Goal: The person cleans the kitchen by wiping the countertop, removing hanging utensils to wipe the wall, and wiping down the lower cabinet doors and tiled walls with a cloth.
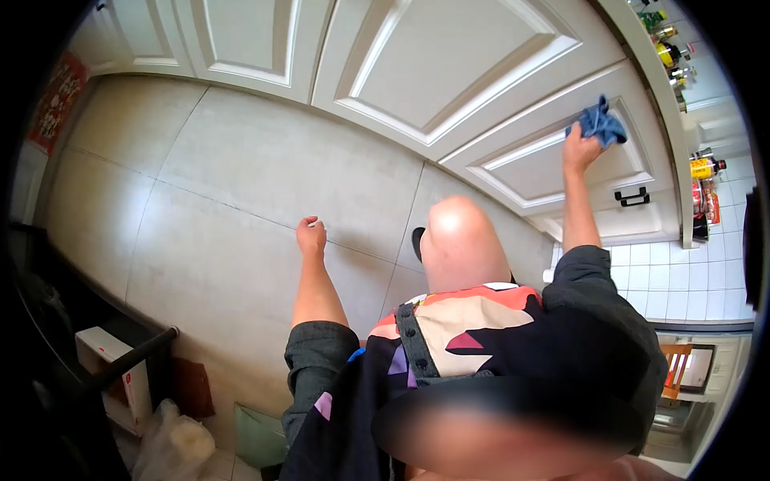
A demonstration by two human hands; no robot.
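Observation:
My right hand (pixel 582 151) presses a crumpled blue cloth (pixel 600 123) against the raised panel of a cream cabinet door (pixel 529 172). Its fingers are wrapped into the fabric and partly hidden by it. To the right of that hand, two black handles (pixel 632 196) are fixed on the cabinet front. My left hand (pixel 311 236) hangs over the tiled floor, its fingers loosely curled, and no object shows in it. My bent knee (pixel 463 232) is between the two arms.
Large pale floor tiles (pixel 241 160) stretch in front of me. Bottles (pixel 670 54) and jars stand on the counter at the right. A black rail (pixel 132 361), a white box (pixel 120 377) and a plastic bag (pixel 172 445) are at lower left. A red patterned mat (pixel 58 100) is far left.

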